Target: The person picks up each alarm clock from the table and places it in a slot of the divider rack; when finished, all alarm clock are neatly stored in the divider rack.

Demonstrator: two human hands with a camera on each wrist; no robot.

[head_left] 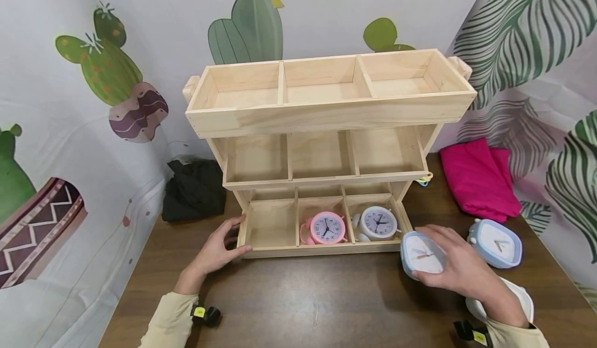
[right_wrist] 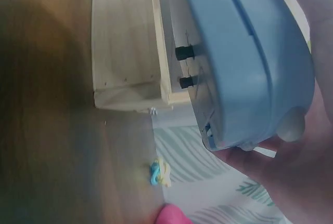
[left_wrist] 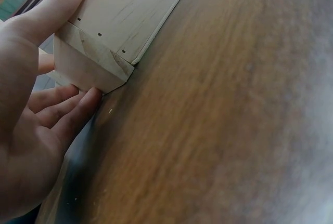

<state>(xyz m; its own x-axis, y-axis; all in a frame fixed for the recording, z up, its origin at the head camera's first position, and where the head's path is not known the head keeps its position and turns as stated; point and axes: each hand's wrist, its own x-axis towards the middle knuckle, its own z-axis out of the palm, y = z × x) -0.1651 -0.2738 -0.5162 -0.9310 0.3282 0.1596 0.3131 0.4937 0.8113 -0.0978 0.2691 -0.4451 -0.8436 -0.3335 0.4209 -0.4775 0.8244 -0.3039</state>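
Note:
A three-tier wooden shelf [head_left: 326, 117] stands on the table, each tier split into three compartments. My left hand [head_left: 215, 249] grips its lower left corner, thumb on the front board and fingers on the side, as the left wrist view [left_wrist: 47, 99] also shows. My right hand [head_left: 459, 260] holds a blue alarm clock [head_left: 422, 254] just right of the bottom tier; black knobs show on its back in the right wrist view. In the bottom tier, a pink alarm clock [head_left: 328, 228] sits in the middle compartment and a white alarm clock [head_left: 379, 222] in the right one.
Right of my right hand stands another blue alarm clock [head_left: 496, 243]. Partly hidden under the right forearm lies a white object [head_left: 522, 296]. A magenta cloth [head_left: 480, 179] is at the right, a black cloth [head_left: 195, 190] at the left. Small coloured bands [head_left: 425, 178] lie beside the shelf.

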